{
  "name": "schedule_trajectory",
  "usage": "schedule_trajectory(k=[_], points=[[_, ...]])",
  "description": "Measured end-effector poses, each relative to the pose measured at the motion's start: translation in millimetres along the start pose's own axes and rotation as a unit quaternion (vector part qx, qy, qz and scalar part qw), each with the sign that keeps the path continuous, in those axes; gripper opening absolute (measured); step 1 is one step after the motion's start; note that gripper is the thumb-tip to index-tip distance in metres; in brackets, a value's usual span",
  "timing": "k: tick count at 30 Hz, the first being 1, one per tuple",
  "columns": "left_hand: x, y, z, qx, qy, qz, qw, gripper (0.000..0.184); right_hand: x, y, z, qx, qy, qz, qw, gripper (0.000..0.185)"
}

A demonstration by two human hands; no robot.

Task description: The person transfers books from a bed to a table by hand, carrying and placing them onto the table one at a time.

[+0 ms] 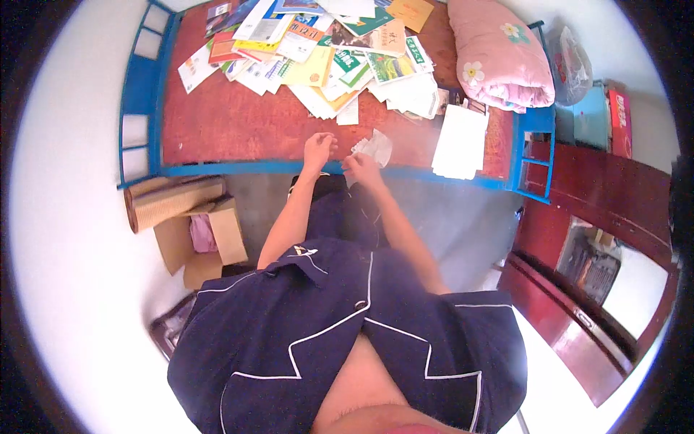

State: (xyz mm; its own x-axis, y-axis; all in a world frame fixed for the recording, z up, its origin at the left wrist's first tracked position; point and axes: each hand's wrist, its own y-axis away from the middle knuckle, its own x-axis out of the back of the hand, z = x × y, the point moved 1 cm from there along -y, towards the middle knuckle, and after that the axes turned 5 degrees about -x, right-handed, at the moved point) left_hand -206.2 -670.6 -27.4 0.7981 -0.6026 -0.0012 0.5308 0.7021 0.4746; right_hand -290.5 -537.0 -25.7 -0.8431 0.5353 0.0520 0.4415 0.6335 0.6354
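Observation:
Over the front edge of the bed board, my left hand is loosely curled with its fingers a little apart, and I see nothing in it. Just to its right, my right hand has its fingers pinched at a crumpled whitish, see-through piece, which looks like thin plastic or tissue. Part of that piece lies on the red board. Beyond both hands spreads a messy heap of books and papers. A small white paper sticks out from the heap above my hands.
A rolled pink quilt lies at the bed's right, with a stack of white sheets before it. Blue metal rails frame the bed. An open cardboard box stands lower left; a dark red cabinet stands at right.

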Motion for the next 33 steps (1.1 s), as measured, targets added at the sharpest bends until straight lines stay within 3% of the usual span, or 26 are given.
schedule_trajectory(k=[8,10,13,21,23,33], points=[[1.5,-71.6,23.4,0.062,0.022,-0.083,0.994,0.026,-1.8,-33.5,-42.7,-0.035,-0.022,0.094,0.995,0.026],[-3.0,-91.6,31.9,0.071,0.008,-0.089,0.994,0.026,1.7,-43.1,-49.6,-0.087,-0.081,0.098,0.988,0.024],[-4.0,-105.3,40.5,0.073,-0.018,-0.092,0.993,0.027,2.7,-63.7,-51.7,-0.079,-0.153,0.152,0.973,0.023],[-24.7,-165.4,55.6,0.142,0.090,-0.032,0.985,0.025,26.2,-129.4,-104.0,-0.120,-0.191,0.104,0.969,0.022],[-29.1,-189.8,52.2,0.153,0.100,-0.033,0.983,0.026,30.3,-153.7,-107.0,-0.068,-0.212,0.102,0.970,0.025],[-51.9,-287.2,45.7,0.180,0.187,0.015,0.966,0.032,41.6,-279.4,-123.1,-0.169,-0.347,0.105,0.917,0.024]])
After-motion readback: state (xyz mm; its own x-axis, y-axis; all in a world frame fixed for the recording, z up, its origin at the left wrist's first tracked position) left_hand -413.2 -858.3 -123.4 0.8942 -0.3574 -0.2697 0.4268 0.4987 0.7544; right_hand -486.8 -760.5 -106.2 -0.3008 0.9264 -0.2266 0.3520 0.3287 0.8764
